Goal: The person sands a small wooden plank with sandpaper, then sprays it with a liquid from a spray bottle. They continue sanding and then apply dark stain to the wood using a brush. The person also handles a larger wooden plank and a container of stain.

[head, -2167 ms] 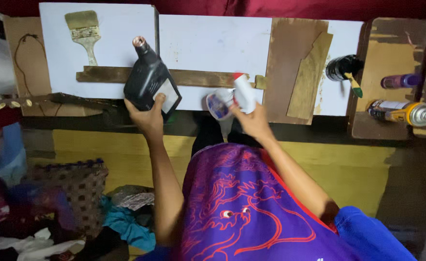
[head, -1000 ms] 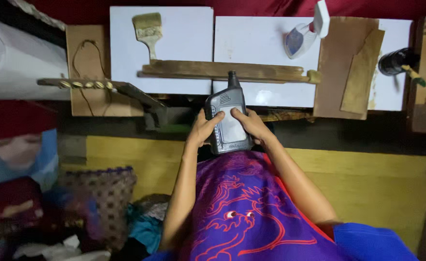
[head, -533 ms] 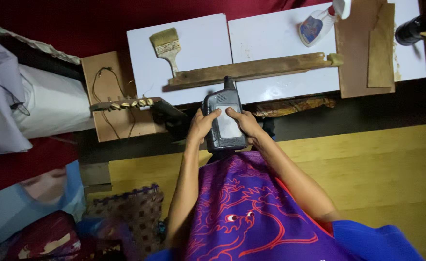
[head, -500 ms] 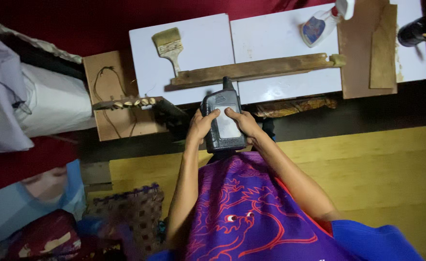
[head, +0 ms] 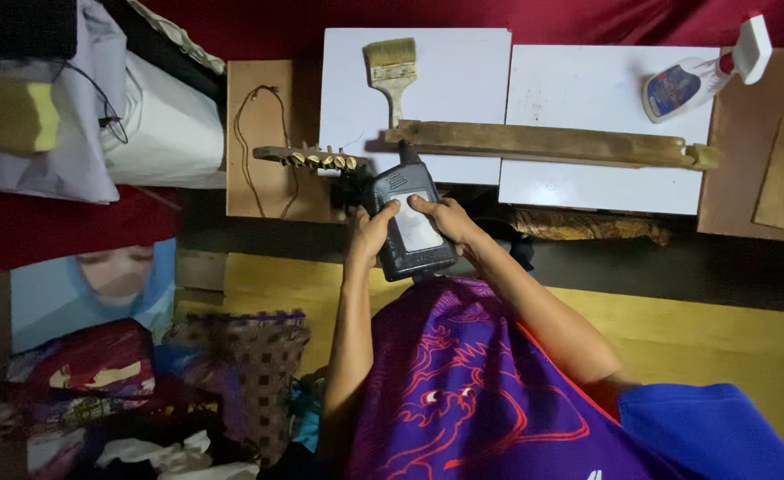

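Between the left hand (head: 371, 233) and right hand (head: 445, 220), the dark bottle (head: 408, 224) sits gripped.

Spray bottle's trigger (head: 755, 46) at frame edge; label blurred

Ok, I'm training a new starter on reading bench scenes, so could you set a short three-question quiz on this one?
1. True or false: both hands, left and right, grip the dark plastic bottle with a pale label.
2. What lies on the left white board? A) wide pale-bristled paintbrush B) hammer C) scissors
3. Where is the white spray bottle: top left or top right?

Key: 1 true; 2 A; 3 top right.
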